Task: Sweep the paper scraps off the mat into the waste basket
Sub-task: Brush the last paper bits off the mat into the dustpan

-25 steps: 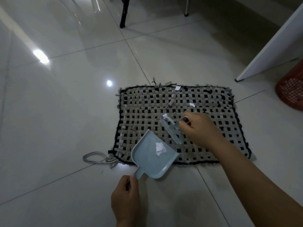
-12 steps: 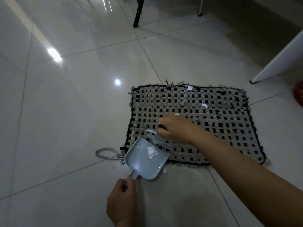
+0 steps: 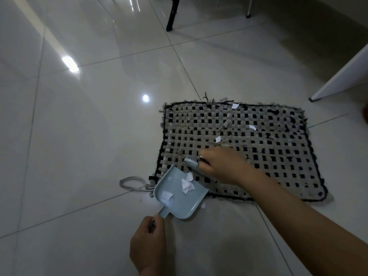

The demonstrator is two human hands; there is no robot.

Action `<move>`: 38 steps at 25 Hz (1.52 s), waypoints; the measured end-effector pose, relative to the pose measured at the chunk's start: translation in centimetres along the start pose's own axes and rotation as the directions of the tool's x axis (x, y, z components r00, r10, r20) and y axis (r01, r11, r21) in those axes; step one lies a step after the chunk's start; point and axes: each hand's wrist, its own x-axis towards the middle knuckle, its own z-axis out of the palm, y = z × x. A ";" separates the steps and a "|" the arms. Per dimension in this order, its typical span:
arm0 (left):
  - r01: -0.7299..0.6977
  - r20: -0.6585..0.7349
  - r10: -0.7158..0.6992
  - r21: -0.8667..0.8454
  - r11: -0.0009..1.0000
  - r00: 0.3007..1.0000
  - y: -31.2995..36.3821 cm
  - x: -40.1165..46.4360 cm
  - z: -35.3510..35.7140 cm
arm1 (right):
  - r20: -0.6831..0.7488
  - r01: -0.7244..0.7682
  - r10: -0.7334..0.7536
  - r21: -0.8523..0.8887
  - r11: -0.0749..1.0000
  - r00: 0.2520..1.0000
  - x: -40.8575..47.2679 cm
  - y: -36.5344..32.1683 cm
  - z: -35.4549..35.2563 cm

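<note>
A grey and black woven mat (image 3: pixel 278 156) lies on the tiled floor. My left hand (image 3: pixel 148 248) grips the handle of a pale blue dustpan (image 3: pixel 179 204) whose mouth rests on the mat's near left corner. White paper scraps (image 3: pixel 187 183) lie inside the pan. My right hand (image 3: pixel 221 165) holds a small brush (image 3: pixel 191 163) right at the pan's mouth. Three more scraps stay on the mat: one at the far edge (image 3: pixel 235 105), one in the middle (image 3: pixel 252 127), one just beyond my right hand (image 3: pixel 218 139). A small scrap (image 3: pixel 203 205) lies on the floor beside the pan.
A grey cord loop (image 3: pixel 132 183) trails from the mat's left corner. A black furniture leg (image 3: pixel 171 16) and a metal leg (image 3: pixel 249 8) stand at the back. A white panel (image 3: pixel 342 76) leans at the right. A sliver of the red basket (image 3: pixel 366 114) shows at the right edge.
My right hand swept the brush left and toward me across the mat to the pan's mouth, pushing more scraps into the pan. The view shifted, so the red basket slid almost out of sight.
</note>
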 end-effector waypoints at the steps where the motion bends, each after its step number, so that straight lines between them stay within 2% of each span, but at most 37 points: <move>1: -0.008 0.014 0.008 0.002 1.000 1.000 -0.1 0.1 0.0 | 0.017 0.036 -0.036 0.011 0.999 0.999 -0.2 -0.4 0.3; 4: -0.029 0.033 0.030 -0.024 0.999 0.999 -0.5 0.4 -0.2 | 0.010 0.108 -0.108 0.046 0.993 0.994 -0.8 -1.0 0.6; 10: -0.101 -0.014 0.100 -0.056 0.993 0.995 -1.9 0.1 -2.2 | -0.187 0.028 0.004 0.169 0.985 0.982 -3.3 1.0 -0.1; 16: -0.135 -0.045 0.137 0.032 0.990 0.990 -6.8 -1.0 -4.8 | -0.199 -0.025 0.042 0.089 0.996 0.979 -7.0 1.6 5.4; 19: -0.121 0.001 0.121 0.074 0.990 0.993 -7.4 -1.3 -4.6 | -0.280 0.023 -0.024 -0.005 1.000 0.960 -7.9 -0.1 6.3; 21: -0.094 0.033 0.091 0.086 0.992 0.995 -6.6 -1.6 -4.1 | -0.275 0.082 -0.092 -0.048 0.995 0.957 -8.2 -0.9 6.9; 23: -0.075 0.063 0.070 0.070 0.995 0.995 -6.0 -1.9 -3.6 | -0.271 0.137 -0.141 -0.035 0.990 0.952 -8.6 -1.6 7.4; 24: -0.063 0.074 0.059 0.065 0.996 0.996 -6.0 -2.1 -3.4 | -0.264 0.143 -0.132 0.026 0.989 0.956 -8.6 -1.7 7.4; 27: -0.049 0.083 0.043 0.078 0.996 0.996 -6.3 -2.2 -3.3 | -0.266 0.065 0.004 0.252 0.966 0.964 -8.2 -0.9 6.5; 31: -0.072 0.029 0.071 0.031 0.997 0.997 -6.0 -2.2 -3.7 | -0.329 -0.015 0.109 0.275 0.961 0.938 -8.3 0.8 5.0; 35: -0.133 -0.046 0.131 -0.049 0.990 0.990 -4.5 -2.3 -4.5 | -0.423 -0.170 0.377 0.449 0.877 0.824 -7.8 4.2 2.8; 38: -0.150 -0.049 0.148 -0.033 0.988 0.988 -1.6 -1.3 -3.4 | -0.474 -0.286 0.470 0.410 0.866 0.744 -6.4 7.6 1.1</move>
